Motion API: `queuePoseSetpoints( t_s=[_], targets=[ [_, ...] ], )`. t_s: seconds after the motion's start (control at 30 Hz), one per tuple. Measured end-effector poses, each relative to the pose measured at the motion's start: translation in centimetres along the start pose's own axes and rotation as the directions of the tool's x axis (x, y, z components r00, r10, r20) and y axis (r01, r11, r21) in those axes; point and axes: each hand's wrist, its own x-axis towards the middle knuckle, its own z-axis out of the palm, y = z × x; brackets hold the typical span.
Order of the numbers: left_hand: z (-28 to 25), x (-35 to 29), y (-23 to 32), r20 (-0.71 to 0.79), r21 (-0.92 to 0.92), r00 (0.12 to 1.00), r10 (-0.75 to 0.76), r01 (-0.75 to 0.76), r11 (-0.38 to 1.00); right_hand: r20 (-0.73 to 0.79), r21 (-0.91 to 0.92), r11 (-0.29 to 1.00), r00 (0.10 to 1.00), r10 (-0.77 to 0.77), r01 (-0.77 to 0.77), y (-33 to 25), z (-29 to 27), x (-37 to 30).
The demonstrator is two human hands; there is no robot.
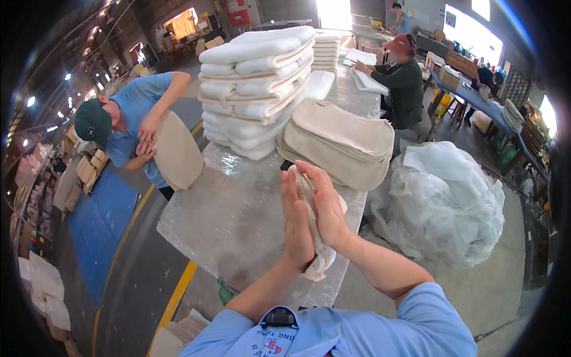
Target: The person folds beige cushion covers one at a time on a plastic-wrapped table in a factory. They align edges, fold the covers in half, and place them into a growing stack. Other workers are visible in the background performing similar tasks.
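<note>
Upright between my palms stands a beige fabric-covered pad (315, 238), seen edge-on, with pale, wrinkled fabric at its lower end. My left hand (295, 223) lies flat along its left side, fingers pointing away from me. Against its right side presses my right hand (326, 208), fingers likewise long and close together. Just beyond my fingertips a pile of beige fabric pads (339, 137) rests on the plastic-covered table (226, 208). Farther back and left rises a tall stack of folded white padding (256, 83).
At the left a person (140, 107) in a blue shirt holds another beige pad (177, 152) against the table edge. Across the table's far right side, a person (404, 80) handles white sheets (369, 80). A large clear bag of white material (440, 202) stands right of the table.
</note>
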Motion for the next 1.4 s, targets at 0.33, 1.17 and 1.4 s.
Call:
queuePoseSetpoints(
  t_s=[0.33,1.17,1.4],
  targets=[
    [-0.7,2.6,-0.2,0.147,-0.237,0.989,-0.033,0.068,0.969,-0.321,0.025,0.999,0.946,0.046,-0.040,0.3,0.2,-1.4],
    [-0.6,-7.7,2.1,0.009,0.233,0.981,-0.194,0.186,0.954,0.282,-0.410,0.874,0.948,-0.150,0.261,-0.2,-3.1,0.8],
    [-8.7,-8.9,0.3,0.001,0.366,0.987,-0.160,0.149,0.918,0.241,-0.123,0.968,0.953,-0.185,0.219,-0.6,-0.8,-2.0]
  ],
)
